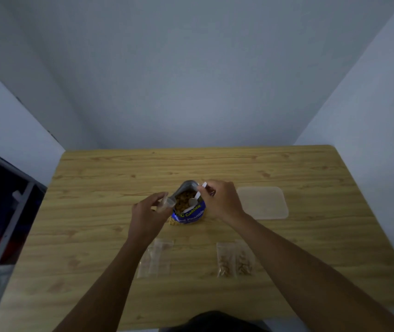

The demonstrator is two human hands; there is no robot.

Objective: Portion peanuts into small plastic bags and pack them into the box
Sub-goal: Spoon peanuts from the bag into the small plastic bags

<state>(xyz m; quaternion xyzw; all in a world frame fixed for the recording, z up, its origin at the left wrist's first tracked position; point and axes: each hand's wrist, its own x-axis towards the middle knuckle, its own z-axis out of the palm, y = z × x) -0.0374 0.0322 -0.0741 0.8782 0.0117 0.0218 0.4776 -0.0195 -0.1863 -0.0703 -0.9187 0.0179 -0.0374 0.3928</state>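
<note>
A blue peanut bag stands open at the middle of the wooden table, peanuts showing inside. My right hand holds a white plastic spoon whose bowl dips into the bag's mouth. My left hand holds a small clear plastic bag open against the left side of the peanut bag. Two small filled bags lie side by side near the front right. Empty small bags lie near the front left. A translucent box rests to the right of my right hand.
White walls close in the table at the back and on both sides. A dark shelf unit with a white frame stands off the table's left edge. A few peanuts lie by the bag's left foot.
</note>
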